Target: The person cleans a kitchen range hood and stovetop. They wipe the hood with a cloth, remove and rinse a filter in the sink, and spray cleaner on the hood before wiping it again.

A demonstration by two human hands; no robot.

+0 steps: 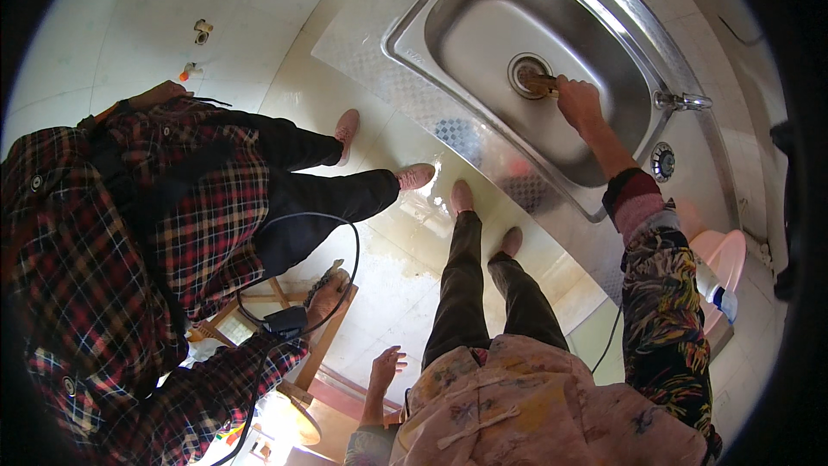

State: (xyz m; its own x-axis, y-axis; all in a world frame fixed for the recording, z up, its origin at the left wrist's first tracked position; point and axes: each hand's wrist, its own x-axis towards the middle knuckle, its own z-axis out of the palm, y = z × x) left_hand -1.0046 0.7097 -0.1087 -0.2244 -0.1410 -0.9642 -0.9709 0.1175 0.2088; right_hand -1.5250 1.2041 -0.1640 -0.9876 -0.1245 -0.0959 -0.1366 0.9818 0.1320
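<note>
My right hand [579, 103] reaches into a stainless-steel sink [479, 19] and grips a brown brush [537, 82]. Its head presses down at the round drain [519, 63]; the bristles are too small to make out clearly. Low at my left side hangs my left hand [386, 367], fingers apart and holding nothing. Beyond the sink's right end a chrome faucet [682, 101] is mounted on the metal counter [369, 45]. On that counter, near my right forearm, lies a round sink strainer [662, 162].
A person in a plaid shirt [207, 207] stands close on my left, a black cable [358, 252] looping by their wrist. Their hand [326, 301] is over a wooden frame [330, 330]. Right of my arm are a pink basin [731, 252] and a white bottle [708, 281]. The tiled floor [414, 207] looks wet.
</note>
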